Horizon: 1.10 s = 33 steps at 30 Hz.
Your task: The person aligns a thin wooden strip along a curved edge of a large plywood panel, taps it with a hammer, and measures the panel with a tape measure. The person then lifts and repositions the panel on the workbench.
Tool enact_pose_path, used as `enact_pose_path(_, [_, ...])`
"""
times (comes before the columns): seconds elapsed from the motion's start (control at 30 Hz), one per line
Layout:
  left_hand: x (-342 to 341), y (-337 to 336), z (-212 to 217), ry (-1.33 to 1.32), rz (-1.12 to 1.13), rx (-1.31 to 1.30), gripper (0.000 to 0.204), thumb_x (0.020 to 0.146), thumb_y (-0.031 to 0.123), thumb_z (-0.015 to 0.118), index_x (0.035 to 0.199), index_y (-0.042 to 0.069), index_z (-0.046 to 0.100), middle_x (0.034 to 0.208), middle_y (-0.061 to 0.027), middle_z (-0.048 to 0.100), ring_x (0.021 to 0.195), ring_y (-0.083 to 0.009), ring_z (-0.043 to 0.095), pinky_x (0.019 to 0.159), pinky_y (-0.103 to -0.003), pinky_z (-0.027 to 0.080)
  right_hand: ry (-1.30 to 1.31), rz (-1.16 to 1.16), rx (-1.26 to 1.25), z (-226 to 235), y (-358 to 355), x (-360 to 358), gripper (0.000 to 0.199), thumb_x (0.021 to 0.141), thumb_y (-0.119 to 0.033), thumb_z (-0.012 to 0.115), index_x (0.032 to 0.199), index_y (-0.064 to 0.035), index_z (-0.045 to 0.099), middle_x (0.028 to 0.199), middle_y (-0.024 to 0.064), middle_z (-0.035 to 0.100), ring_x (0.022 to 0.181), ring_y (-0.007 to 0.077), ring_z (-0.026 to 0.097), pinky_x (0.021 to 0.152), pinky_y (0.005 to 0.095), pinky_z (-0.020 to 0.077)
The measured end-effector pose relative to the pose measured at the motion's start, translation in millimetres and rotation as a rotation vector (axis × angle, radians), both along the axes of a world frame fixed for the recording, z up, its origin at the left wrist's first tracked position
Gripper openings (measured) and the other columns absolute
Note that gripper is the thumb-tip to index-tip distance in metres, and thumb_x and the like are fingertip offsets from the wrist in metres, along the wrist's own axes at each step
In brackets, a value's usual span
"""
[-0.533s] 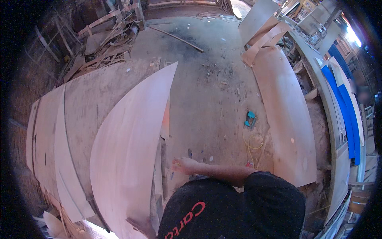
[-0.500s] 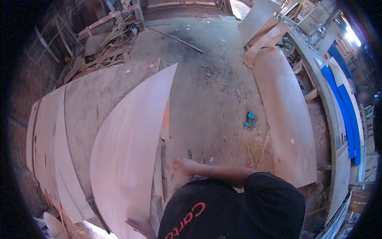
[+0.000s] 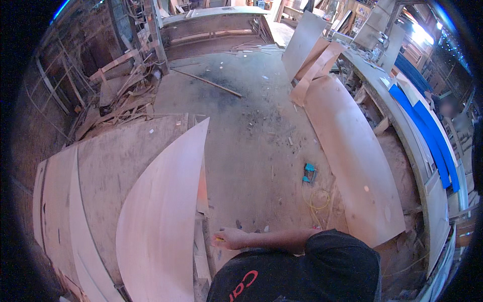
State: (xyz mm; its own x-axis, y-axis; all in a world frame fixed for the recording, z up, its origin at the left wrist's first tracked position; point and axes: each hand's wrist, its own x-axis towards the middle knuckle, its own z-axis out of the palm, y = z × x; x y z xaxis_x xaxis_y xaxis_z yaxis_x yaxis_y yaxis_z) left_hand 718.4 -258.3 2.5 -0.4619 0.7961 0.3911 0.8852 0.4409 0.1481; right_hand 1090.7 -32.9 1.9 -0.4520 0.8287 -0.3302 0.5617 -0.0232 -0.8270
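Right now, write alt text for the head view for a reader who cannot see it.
A person in a black shirt reaches one hand across the body toward the edge of a big curved plywood sheet on a stack in a dusty workshop. A small teal tool with a yellow cord lies on the concrete floor.

A teal power tool (image 3: 308, 172) beside yellow cord (image 3: 317, 200).

Bare floor (image 3: 251, 136) lies open ahead of the hand (image 3: 229, 238), hemmed by plywood sheets (image 3: 161, 221) left, a leaning panel (image 3: 352, 156) right, and a blue tool (image 3: 308, 172) between.
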Motion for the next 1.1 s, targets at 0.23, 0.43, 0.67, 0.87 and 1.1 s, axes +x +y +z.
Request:
enact_pose_path(0.23, [30, 29, 3, -0.048, 0.130, -0.172, 0.076, 0.083, 0.061, 0.075, 0.132, 0.008, 0.053, 0.161, -0.0246, 0.036, 0.152, -0.0415, 0.028, 0.114, -0.071, 0.015, -0.042, 0.013, 0.019, 1, 6, 13, 0.053, 0.102, -0.056, 0.049, 0.123, -0.0095, 0.065, 0.119, 0.0256, 0.064, 0.116, 0.0440, 0.059, 0.097, 0.0528, 0.0473])
enact_pose_path(0.43, [29, 29, -14, -0.107, 0.265, -0.343, 0.093, 0.086, 0.064, 0.070, 0.150, 0.004, 0.039, 0.163, -0.0215, 0.033, 0.152, -0.0361, 0.029, 0.117, -0.063, 0.023, -0.059, 0.044, -0.036, -2, 3, 24, 0.055, 0.102, -0.058, 0.049, 0.126, -0.0105, 0.064, 0.120, 0.0240, 0.064, 0.117, 0.0435, 0.059, 0.098, 0.0512, 0.0474])
enact_pose_path(0.67, [-27, 29, -55, -0.166, 0.358, -0.402, 0.110, 0.087, 0.076, 0.057, 0.165, 0.011, 0.015, 0.171, -0.0187, 0.008, 0.158, -0.0401, 0.007, 0.118, -0.073, 0.010, -0.089, 0.096, -0.055, -14, 1, 24, 0.047, 0.101, -0.050, 0.054, 0.122, -0.0098, 0.066, 0.119, 0.0219, 0.066, 0.115, 0.0411, 0.061, 0.097, 0.0499, 0.0480])
enact_pose_path(0.87, [2, 36, -7, -0.514, 0.282, -0.618, 0.135, 0.080, 0.074, 0.069, 0.161, -0.001, -0.009, 0.170, -0.0222, -0.012, 0.157, -0.0411, -0.012, 0.120, -0.069, 0.000, -0.015, 0.175, 0.171, -33, 9, 16, 0.041, 0.101, -0.042, 0.057, 0.115, -0.0059, 0.071, 0.109, 0.0195, 0.071, 0.104, 0.0402, 0.066, 0.091, 0.0475, 0.0524])
enact_pose_path(1.1, [16, 49, 20, -0.595, 0.353, -0.714, 0.137, 0.078, 0.082, 0.062, 0.161, -0.002, -0.006, 0.170, -0.0223, -0.012, 0.157, -0.0373, -0.016, 0.123, -0.063, -0.002, 0.227, 0.317, -0.304, -13, 25, -16, 0.045, 0.100, -0.040, 0.061, 0.126, -0.0047, 0.068, 0.099, 0.0049, 0.071, 0.092, 0.0196, 0.066, 0.084, 0.0353, 0.0532])
